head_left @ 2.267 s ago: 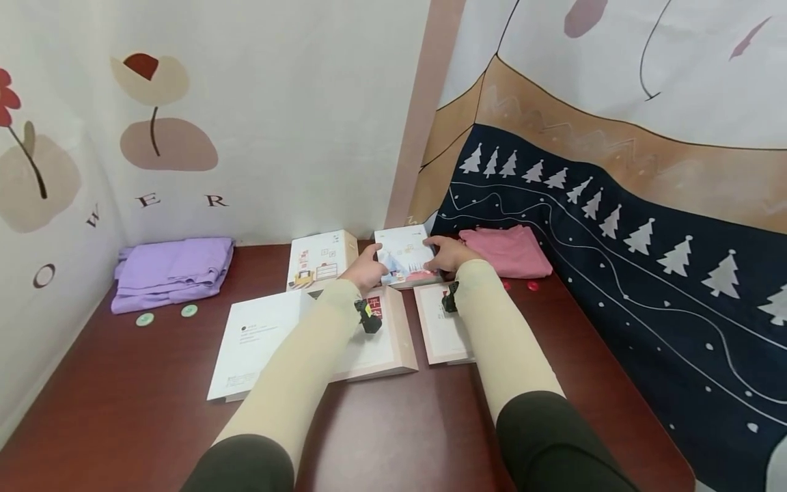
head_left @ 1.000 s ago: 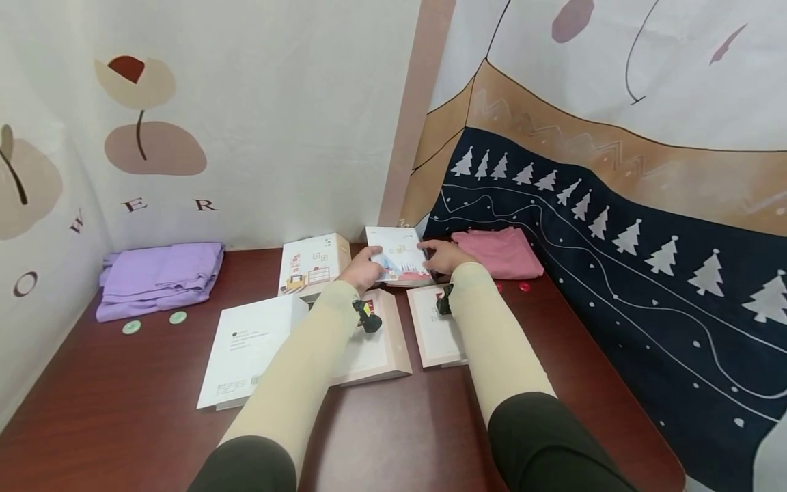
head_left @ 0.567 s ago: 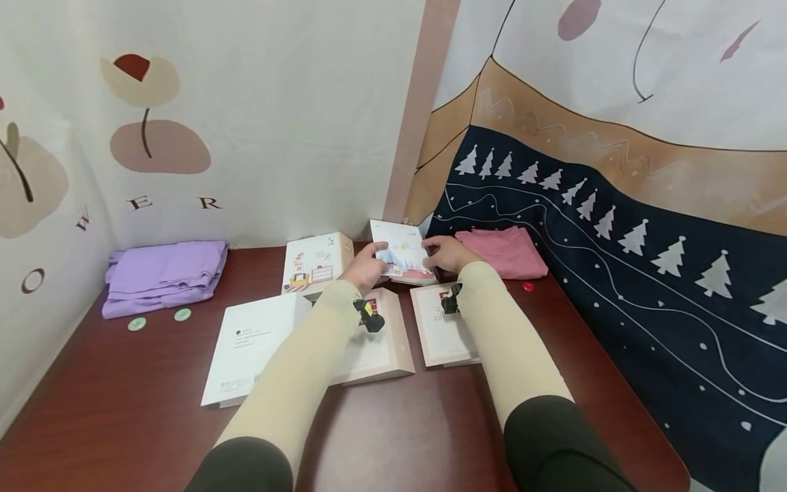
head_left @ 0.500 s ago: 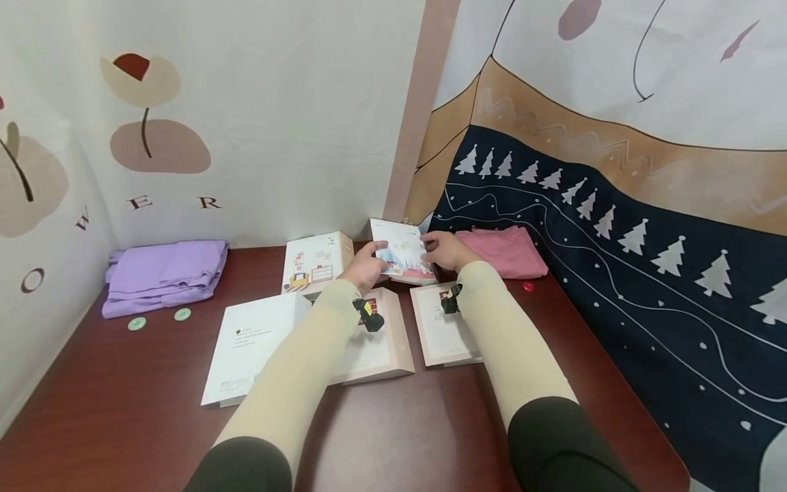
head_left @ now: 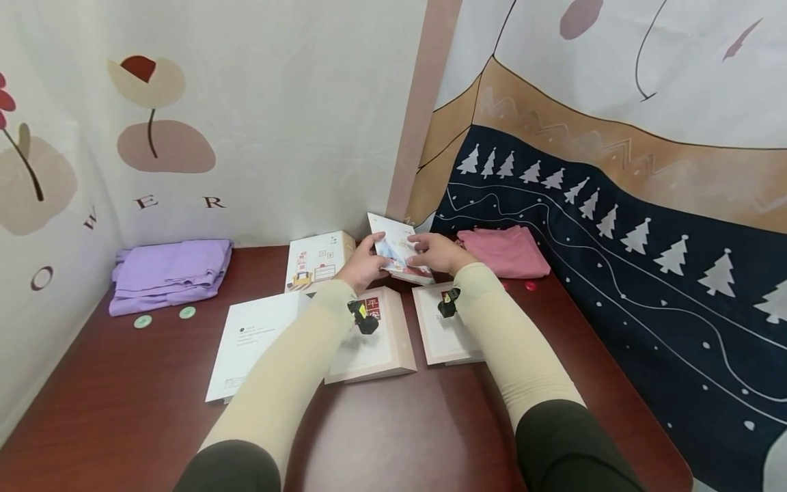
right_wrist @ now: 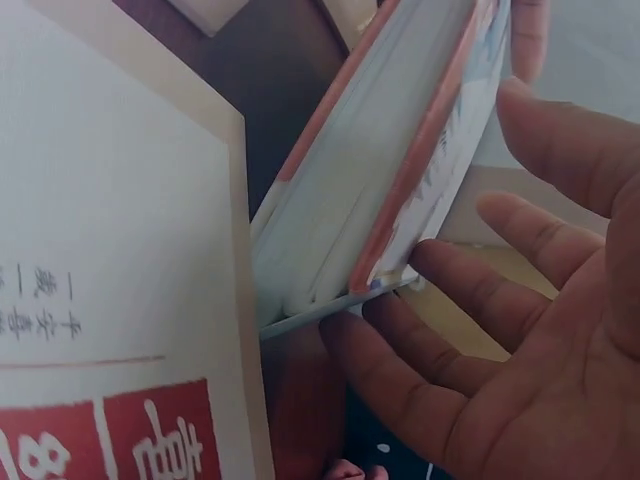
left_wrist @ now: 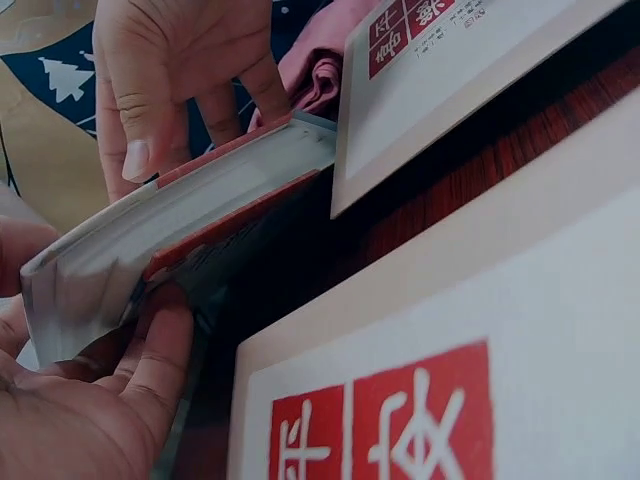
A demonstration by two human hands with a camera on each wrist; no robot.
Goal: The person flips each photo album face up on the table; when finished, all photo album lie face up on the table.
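A book with a white illustrated cover [head_left: 399,236] is tilted up at the back of the table, its page edges facing me in both wrist views. My left hand [head_left: 361,265] grips its left side, fingers and thumb on opposite faces in the left wrist view [left_wrist: 100,400]. My right hand [head_left: 438,253] lies at the book's right side, its fingers spread and relaxed in the right wrist view [right_wrist: 520,300]; fingertips are at the cover's edge. Below the hands lie two books with red title blocks, one left [head_left: 375,342] and one right [head_left: 443,335].
Another illustrated book [head_left: 316,256] lies left of the held one, and a white book [head_left: 252,342] lies in front of it. Folded purple cloth [head_left: 169,273] with green buttons [head_left: 187,312] is far left. Pink cloth [head_left: 504,251] with red buttons [head_left: 531,286] is at right.
The book lay flat between both hands at first; its far left side has risen and it now tilts. The right hand has shifted left over the cover, and the left hand holds on.
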